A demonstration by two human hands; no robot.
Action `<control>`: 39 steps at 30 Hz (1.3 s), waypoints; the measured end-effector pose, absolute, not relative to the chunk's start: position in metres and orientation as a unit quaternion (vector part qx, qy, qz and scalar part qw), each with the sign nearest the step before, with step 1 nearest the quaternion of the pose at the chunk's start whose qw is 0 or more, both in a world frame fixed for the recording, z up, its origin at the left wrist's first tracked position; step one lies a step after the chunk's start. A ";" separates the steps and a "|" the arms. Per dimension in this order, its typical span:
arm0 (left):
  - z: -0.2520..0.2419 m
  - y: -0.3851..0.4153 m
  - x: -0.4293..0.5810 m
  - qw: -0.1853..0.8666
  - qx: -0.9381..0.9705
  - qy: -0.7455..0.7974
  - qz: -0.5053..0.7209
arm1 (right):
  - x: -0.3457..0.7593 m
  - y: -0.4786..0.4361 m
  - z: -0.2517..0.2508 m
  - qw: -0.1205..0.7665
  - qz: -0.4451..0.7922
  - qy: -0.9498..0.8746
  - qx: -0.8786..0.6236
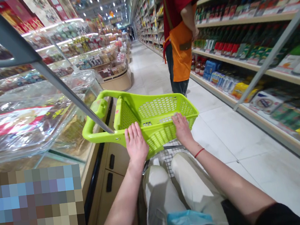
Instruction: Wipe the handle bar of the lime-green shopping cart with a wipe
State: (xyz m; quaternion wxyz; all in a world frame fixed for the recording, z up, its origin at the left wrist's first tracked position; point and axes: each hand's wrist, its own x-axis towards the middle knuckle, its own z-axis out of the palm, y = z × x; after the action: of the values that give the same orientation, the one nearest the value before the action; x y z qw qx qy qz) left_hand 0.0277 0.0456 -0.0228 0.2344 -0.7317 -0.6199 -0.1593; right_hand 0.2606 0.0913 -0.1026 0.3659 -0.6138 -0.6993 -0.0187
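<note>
A bright green plastic shopping basket [159, 135] with perforated walls sits crosswise in front of my knees. My left hand [136, 143] grips its near rim beside the divider panel [124, 113], fingers hooked over the top. Farther right along the same rim, my right hand [182, 127] is closed over the edge with its fingertips inside the basket. A red cord [199, 152] circles my right wrist. Both thumbs are mostly hidden. Below the basket shows part of a wire rack [168, 159]. A light blue face mask [188, 221] lies on my lap.
On the left stands a display counter with plastic-wrapped food packs [18, 122]. Shelves of bottles and cartons [256, 42] line the right. A person in an orange apron [182, 53] stands ahead in the tiled aisle [151, 67]. A grey pole [68, 94] slants across the upper left.
</note>
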 end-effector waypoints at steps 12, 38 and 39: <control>-0.024 0.047 0.027 0.229 -0.732 -0.621 -0.165 | 0.228 0.089 -0.092 0.350 -0.011 -0.775 -0.526; -0.024 0.047 0.027 0.230 -0.733 -0.618 -0.169 | 0.268 0.096 -0.103 0.333 -0.011 -0.762 -0.556; -0.023 0.047 0.026 0.230 -0.733 -0.618 -0.169 | 0.281 0.097 -0.104 0.329 -0.018 -0.755 -0.567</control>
State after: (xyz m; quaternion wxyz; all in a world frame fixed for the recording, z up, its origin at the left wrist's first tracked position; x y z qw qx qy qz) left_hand 0.0264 0.0466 -0.0234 0.2295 -0.7330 -0.6176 -0.1691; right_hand 0.2813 0.0973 -0.1045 0.3289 -0.5674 -0.7547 -0.0179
